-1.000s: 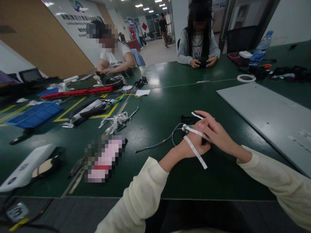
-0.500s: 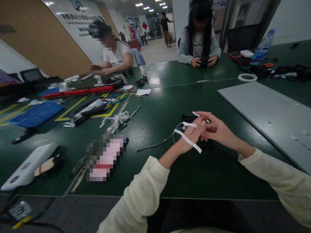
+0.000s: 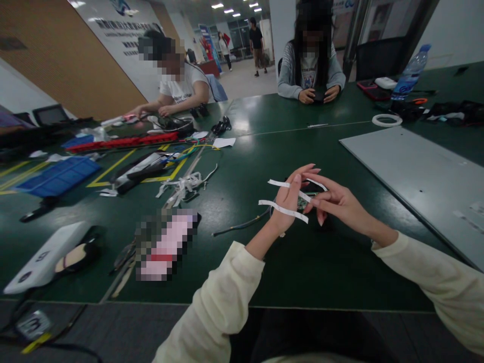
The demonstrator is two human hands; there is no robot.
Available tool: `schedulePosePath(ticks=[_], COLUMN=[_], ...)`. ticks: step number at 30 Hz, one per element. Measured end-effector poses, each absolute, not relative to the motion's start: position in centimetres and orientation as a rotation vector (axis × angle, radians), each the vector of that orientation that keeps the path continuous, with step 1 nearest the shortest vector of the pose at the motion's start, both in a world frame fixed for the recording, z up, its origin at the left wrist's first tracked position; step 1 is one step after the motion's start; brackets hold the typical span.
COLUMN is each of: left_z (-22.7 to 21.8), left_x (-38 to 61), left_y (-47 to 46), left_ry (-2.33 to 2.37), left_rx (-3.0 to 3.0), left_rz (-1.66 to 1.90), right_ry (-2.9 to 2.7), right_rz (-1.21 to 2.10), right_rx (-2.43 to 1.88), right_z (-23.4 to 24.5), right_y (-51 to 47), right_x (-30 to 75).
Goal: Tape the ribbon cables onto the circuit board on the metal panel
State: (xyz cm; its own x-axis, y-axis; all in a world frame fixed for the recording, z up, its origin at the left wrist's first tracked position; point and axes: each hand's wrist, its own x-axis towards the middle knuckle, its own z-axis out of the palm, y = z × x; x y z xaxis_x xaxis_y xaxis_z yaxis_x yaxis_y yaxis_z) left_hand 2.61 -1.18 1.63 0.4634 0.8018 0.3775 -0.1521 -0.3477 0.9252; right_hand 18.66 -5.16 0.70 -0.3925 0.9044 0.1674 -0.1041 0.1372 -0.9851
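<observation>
Narrow white tape strips (image 3: 283,210) lie across the back of my left hand (image 3: 288,199), their ends sticking out past it. Its fingers are stretched forward and its thumb is raised; whether it touches the green circuit board (image 3: 302,202) is hidden. Between thumb and finger, my right hand (image 3: 340,205) pinches the end of another white strip (image 3: 305,196) that runs to my left thumb. One more strip (image 3: 317,184) lies along my right index finger. The board shows partly between my hands, and a thin dark cable (image 3: 242,226) reaches left across the table.
Left of my arms are a phone (image 3: 166,247), crumpled white strips (image 3: 185,187) and a blue tray (image 3: 58,176). To the right lies a grey panel (image 3: 419,166), with a tape roll (image 3: 386,120) and water bottle (image 3: 410,75) beyond. Two people sit across the table.
My left hand has turned and shifted slightly left, its fingers now stretched out. The circuit board has come into view between my hands. My right hand now pinches a strip.
</observation>
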Motion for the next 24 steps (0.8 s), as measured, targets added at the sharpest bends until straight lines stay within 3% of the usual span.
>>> schedulePosePath(ticks=[24], left_z=[0.9], left_x=[1.7], left_y=[1.1], left_ry=[0.731], left_rx=[1.562], left_rz=[1.244], right_ry=[-1.344], right_rz=[1.076], right_rx=[-1.114], right_z=[0.1], right_y=[-5.2], right_x=[18.2])
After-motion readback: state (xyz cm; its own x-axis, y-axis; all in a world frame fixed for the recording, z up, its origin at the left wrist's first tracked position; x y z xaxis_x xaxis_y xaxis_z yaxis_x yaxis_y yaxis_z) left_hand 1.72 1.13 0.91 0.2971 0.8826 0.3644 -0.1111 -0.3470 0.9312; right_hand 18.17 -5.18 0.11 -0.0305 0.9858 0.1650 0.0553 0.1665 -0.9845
